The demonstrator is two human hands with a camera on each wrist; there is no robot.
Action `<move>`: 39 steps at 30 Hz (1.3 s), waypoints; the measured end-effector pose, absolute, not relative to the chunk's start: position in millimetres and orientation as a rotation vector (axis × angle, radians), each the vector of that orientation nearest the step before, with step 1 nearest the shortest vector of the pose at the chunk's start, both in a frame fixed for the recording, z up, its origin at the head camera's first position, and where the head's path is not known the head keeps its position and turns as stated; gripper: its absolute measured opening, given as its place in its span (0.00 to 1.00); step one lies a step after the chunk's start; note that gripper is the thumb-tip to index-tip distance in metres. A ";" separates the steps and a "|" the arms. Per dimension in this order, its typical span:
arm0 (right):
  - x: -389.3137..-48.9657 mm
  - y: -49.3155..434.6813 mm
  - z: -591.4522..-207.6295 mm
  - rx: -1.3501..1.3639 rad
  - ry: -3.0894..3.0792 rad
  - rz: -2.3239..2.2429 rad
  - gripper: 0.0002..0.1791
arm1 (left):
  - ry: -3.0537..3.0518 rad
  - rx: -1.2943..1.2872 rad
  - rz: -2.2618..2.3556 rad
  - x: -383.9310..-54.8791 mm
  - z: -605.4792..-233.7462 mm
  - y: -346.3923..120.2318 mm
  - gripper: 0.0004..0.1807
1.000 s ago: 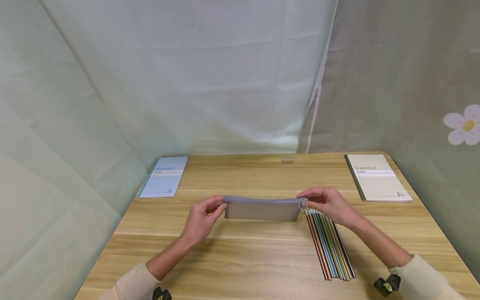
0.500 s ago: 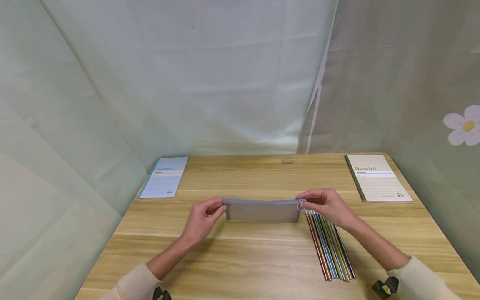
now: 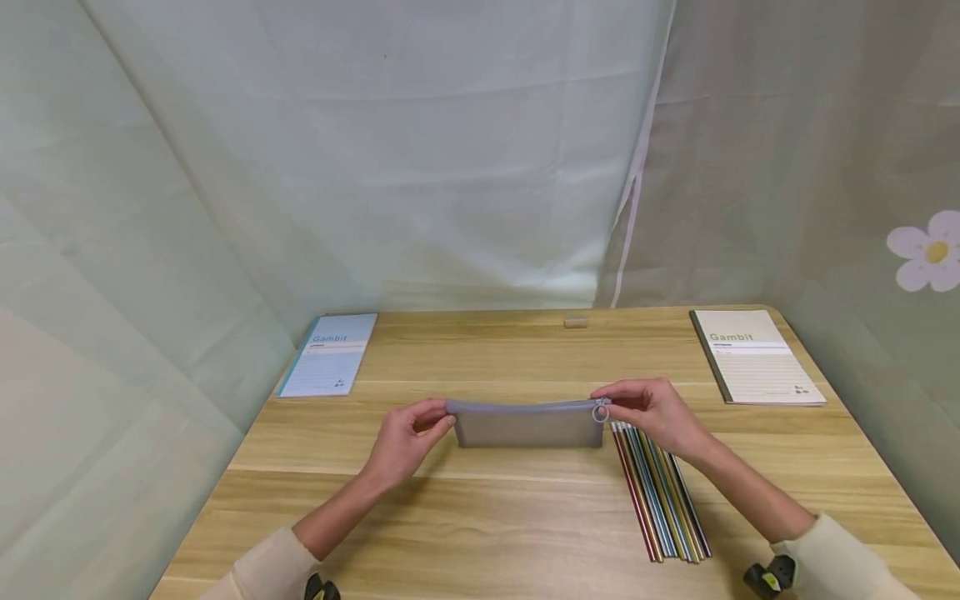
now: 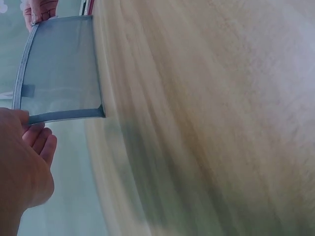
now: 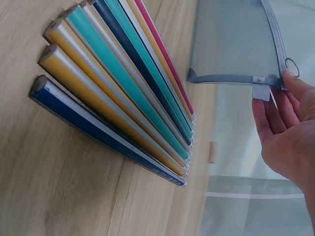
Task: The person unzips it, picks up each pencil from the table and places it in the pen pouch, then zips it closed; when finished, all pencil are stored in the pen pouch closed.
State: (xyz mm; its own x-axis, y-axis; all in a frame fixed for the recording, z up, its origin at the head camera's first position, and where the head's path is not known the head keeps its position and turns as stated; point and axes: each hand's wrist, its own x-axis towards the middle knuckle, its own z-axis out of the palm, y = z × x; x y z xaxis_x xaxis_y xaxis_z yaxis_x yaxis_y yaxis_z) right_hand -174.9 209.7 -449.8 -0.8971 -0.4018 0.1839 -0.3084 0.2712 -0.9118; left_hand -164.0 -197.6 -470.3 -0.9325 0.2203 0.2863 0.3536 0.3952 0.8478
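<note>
A grey see-through zip pencil pouch (image 3: 529, 427) is held upright by its two top corners, zipper edge uppermost. My left hand (image 3: 403, 440) pinches the left corner between thumb and fingers. At the other end, my right hand (image 3: 660, 414) pinches the corner by the zipper's ring pull (image 3: 601, 412). A small pale tag (image 5: 261, 92) hangs from the pouch's side in the right wrist view. Several metallic-coloured pencils (image 3: 660, 492) lie side by side on the table, below and just in front of my right hand. No pencil shows through the mesh.
On the wooden table (image 3: 480, 525), a blue notebook (image 3: 327, 354) lies at the back left and a cream notebook (image 3: 756, 357) at the back right. A small eraser-like block (image 3: 576, 322) sits near the back edge. Fabric curtains (image 3: 480, 167) enclose the table's back and sides.
The pouch, still between both hands, has sunk slightly toward the front of the table. My right hand has drifted a little left. The pencils and notebooks stay put.
</note>
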 end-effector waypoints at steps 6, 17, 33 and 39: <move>-174.6 210.2 -450.2 -0.703 2.430 -1.731 0.13 | -2.431 -0.617 -1.568 -170.7 -457.5 -195.6 0.21; -175.0 208.9 -451.5 -0.745 2.412 -1.754 0.13 | -2.315 -0.815 -1.507 -176.0 -414.7 -149.7 0.40; -175.1 209.1 -454.3 -0.772 2.423 -1.744 0.13 | -2.496 -1.159 -1.113 -156.6 -423.7 -61.9 0.58; -174.0 209.3 -454.6 -0.773 2.439 -1.725 0.13 | -2.492 -1.189 -0.949 -153.1 -434.2 -44.3 0.51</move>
